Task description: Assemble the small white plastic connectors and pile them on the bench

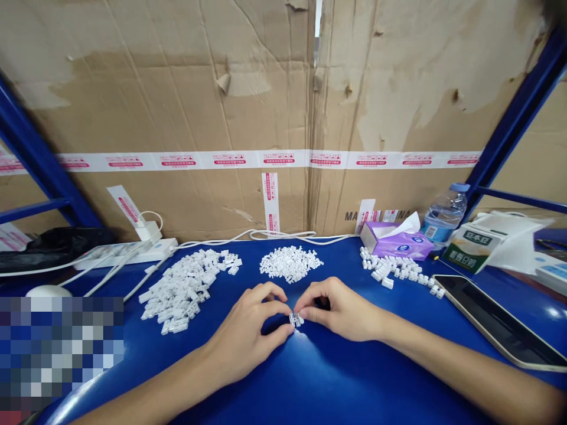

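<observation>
Between my two hands, low over the blue table (pixel 305 383), is a small white plastic piece (pixel 295 320). The thumb and index finger of my left hand (pixel 248 330) pinch it from the left. My right hand (pixel 343 310) has its thumb and fingertips closed on its right side, where a small part may be hidden. Beyond my hands lies a pile of tiny white parts (pixel 290 263). A larger heap of white plastic pieces (pixel 186 286) spreads to the left, and a looser group of white pieces (pixel 398 268) lies to the right.
A phone (pixel 500 319) lies at the right, near a purple tissue pack (pixel 396 241), a water bottle (pixel 445 215) and a green-and-white box (pixel 473 245). A power strip (pixel 128 252) with white cables stands back left. Cardboard (pixel 199 118) rises behind the table.
</observation>
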`<state>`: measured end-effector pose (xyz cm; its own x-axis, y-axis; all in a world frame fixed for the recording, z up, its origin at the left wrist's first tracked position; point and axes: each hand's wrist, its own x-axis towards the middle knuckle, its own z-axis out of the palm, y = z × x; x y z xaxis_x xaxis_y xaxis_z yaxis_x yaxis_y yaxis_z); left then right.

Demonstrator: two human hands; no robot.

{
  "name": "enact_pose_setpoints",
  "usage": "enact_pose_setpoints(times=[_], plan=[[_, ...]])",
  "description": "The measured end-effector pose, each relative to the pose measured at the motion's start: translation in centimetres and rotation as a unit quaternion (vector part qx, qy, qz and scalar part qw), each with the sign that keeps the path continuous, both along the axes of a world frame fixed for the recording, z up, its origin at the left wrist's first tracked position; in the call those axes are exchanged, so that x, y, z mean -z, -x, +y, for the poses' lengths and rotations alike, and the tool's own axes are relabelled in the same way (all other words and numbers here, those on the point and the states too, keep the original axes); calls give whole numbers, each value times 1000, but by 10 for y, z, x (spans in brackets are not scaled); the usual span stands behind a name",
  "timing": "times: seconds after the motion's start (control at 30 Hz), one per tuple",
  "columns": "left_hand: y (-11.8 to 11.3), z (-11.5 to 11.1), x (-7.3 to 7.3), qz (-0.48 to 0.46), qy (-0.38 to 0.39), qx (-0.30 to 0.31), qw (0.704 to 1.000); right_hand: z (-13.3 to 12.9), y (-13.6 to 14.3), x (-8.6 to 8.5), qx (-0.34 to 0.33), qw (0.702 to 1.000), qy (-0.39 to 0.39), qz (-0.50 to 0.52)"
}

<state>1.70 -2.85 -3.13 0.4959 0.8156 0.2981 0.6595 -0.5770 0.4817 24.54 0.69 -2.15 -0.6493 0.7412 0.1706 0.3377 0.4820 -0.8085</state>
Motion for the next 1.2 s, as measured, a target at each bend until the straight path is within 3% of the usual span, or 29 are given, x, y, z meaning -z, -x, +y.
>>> enact_pose_setpoints(times=[0.53,0.93,1.2], plan=[[-2,0,-3,-6,14,10,1000,-4,6,5,12,999,-52,-10],[-1,0,1,-20,-40,27,999,-3,6,9,14,999,19,26],[-2,-2,0,-38,-80,42,995,-1,6,9,25,993,106,49]])
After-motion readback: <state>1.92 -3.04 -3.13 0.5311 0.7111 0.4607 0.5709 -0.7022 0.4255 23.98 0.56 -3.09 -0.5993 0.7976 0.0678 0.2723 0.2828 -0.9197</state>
